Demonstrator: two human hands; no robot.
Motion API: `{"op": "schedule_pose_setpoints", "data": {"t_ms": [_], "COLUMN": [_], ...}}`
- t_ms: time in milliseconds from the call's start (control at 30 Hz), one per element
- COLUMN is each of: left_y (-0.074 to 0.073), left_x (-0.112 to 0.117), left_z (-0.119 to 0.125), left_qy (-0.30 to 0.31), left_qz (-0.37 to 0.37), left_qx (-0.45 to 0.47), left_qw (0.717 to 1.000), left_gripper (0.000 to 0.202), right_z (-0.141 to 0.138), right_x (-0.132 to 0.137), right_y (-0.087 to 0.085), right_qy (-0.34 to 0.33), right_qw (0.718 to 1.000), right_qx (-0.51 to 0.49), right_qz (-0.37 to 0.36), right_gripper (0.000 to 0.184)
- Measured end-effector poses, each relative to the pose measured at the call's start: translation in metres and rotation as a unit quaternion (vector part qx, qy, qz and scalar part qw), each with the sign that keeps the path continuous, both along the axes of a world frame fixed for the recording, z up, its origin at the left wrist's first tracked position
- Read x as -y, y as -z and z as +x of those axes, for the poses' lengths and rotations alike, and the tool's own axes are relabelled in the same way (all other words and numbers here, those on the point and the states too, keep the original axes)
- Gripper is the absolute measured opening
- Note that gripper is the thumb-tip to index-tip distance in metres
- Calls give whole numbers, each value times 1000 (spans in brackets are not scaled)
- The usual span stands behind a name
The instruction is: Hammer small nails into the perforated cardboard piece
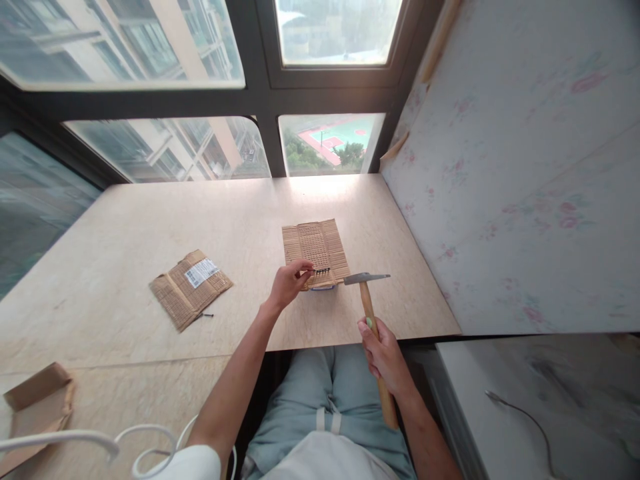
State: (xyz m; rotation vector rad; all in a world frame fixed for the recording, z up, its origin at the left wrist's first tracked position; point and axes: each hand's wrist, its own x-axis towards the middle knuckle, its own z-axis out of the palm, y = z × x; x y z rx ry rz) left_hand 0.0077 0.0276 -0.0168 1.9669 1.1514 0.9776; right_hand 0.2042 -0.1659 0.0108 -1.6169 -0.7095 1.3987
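My right hand point(384, 353) is wrapped round the wooden handle of a hammer point(370, 300), whose metal head hovers just right of a piece of corrugated cardboard point(315, 247) lying on the beige table point(240, 220). My left hand point(289, 281) pinches a small dark nail at the near edge of that cardboard, where a short row of nails point(321, 271) stands. The cardboard's middle is dotted with many small holes. A clear, blue-rimmed thing shows under its near edge.
A second cardboard piece with a white label point(191, 287) lies to the left, a loose nail point(206, 315) beside it. A folded cardboard scrap point(37, 400) and white cable point(100, 440) lie at the near left. A flowered wall panel point(520, 167) rises on the right; windows stand beyond.
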Motion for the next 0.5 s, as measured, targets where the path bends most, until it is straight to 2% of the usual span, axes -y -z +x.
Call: {"op": "schedule_pose_setpoints", "data": {"t_ms": [267, 500], "left_y": [-2, 1], "left_x": [4, 7], "left_z": [-1, 0], "left_qy": [-1, -6], "left_qz": [8, -6], "left_qx": [-26, -27], "left_qw": [1000, 1000], "left_gripper": [16, 24], "right_z": [-4, 3], "right_x": [-14, -39], "right_y": [-13, -25], "right_qy": [-9, -73], "right_qw": [1000, 993], "right_qx": [3, 69], "right_qz": [23, 60], "right_gripper": [40, 38]}}
